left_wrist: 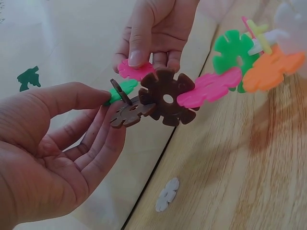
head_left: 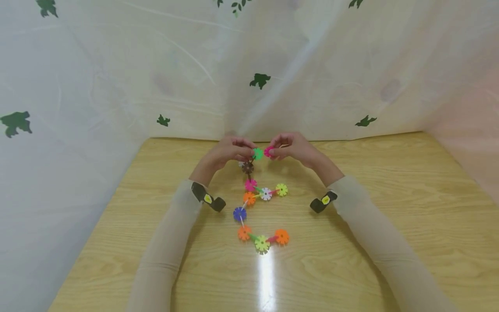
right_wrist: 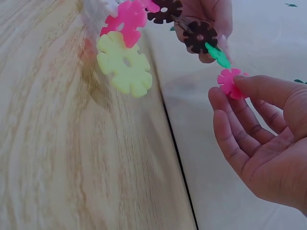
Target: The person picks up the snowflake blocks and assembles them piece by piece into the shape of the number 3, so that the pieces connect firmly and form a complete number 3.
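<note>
A chain of notched plastic snowflake discs in several colours stretches in front of me. At its far end my left hand pinches the chain between thumb and fingers, beside brown discs and a green disc. My right hand holds a loose pink disc between thumb and fingers. That pink disc sits close to the green one; in the head view a small gap shows between them. The left fingers are partly hidden behind the brown discs in the right wrist view.
Toward me the chain bends through a blue disc, with side branches ending in a yellow disc and an orange disc. A white disc lies on the wooden table. A leaf-patterned cloth hangs behind the table's far edge.
</note>
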### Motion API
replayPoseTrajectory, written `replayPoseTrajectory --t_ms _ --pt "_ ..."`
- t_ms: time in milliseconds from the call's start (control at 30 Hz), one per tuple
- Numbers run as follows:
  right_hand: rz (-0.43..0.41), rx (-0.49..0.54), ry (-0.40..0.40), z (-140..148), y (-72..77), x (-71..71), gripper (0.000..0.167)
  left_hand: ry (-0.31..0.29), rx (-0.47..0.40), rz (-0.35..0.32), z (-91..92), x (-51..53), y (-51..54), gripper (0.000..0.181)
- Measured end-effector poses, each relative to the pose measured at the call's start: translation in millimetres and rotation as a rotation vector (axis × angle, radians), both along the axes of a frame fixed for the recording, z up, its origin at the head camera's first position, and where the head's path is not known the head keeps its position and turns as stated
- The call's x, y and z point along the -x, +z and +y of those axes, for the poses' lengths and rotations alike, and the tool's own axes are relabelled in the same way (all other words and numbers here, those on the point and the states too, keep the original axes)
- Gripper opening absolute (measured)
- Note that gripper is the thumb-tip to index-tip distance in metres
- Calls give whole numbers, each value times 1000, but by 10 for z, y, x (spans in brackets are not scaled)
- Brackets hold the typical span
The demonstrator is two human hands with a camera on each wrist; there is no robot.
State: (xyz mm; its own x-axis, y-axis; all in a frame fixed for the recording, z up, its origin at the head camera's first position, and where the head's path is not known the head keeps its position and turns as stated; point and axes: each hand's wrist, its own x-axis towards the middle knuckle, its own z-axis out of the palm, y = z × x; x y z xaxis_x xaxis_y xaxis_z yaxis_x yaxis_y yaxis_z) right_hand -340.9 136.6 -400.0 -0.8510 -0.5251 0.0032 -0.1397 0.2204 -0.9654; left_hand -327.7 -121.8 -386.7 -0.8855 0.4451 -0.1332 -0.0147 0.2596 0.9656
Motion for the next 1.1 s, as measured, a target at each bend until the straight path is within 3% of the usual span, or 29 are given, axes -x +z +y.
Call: replayPoseTrajectory --t_ms 267,767,1100 --pt "6 39 -36 -35 18 -30 16 6 9 8 -3 11 -2 27" --pt "103 48 -53 -91 -19 -69 17 21 -8 -22 22 -9 22 27" --pt "129 84 -26 -101 23 -96 16 12 -14 -24 9 16 -2 28"
